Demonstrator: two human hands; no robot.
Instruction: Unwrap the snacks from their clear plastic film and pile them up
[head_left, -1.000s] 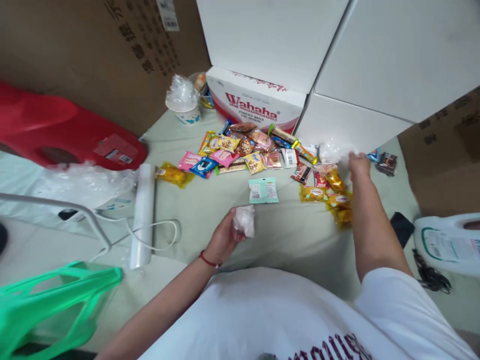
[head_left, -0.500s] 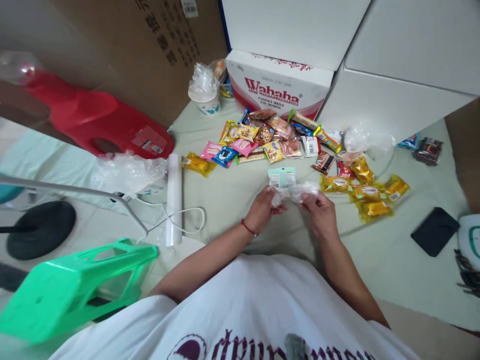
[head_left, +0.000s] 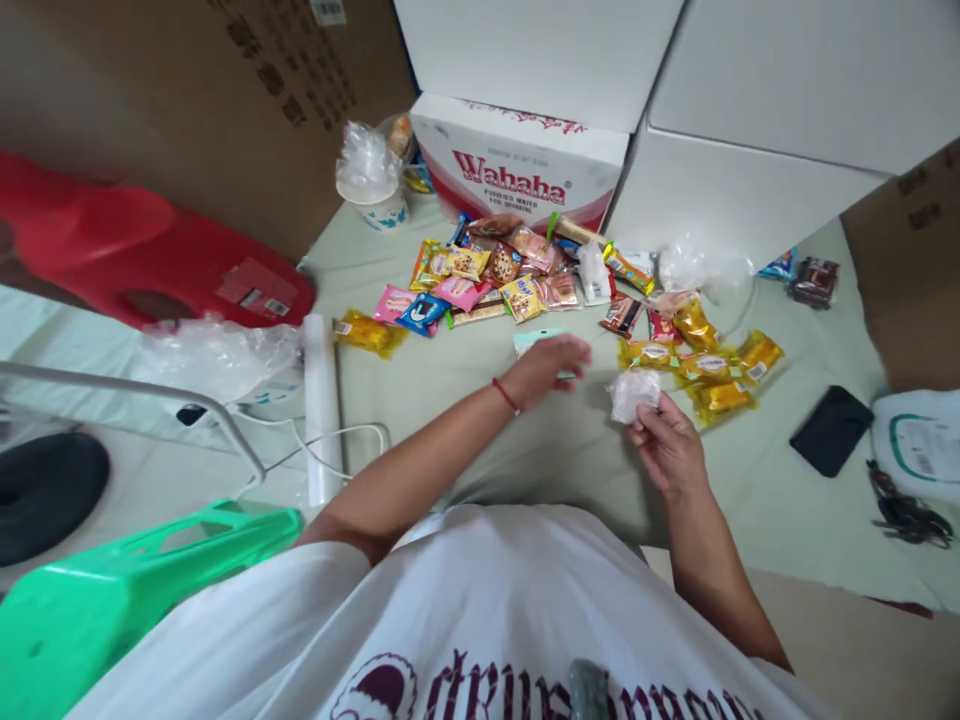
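Observation:
A crumpled piece of transparent plastic film is pinched between the thumb and fingers of my right hand, held over the cloth-covered surface. To its left, my left hand, with a red string bracelet at the wrist, is empty, its fingers stretched towards the right. It hovers over a pale mint packet and hides most of it. Beyond both hands lies a pile of small wrapped snacks. Yellow-wrapped snacks are grouped just past my right hand.
A Wahaba-style water carton reading "Wahaha" stands behind the snacks. At left are a paper cup stuffed with plastic, a red jug, a white roll and a green stool. A black pouch lies right.
My left hand has let go of the plastic film, which both hands held before. The film is now bunched in my right hand alone. The whole view has shifted slightly to the right.

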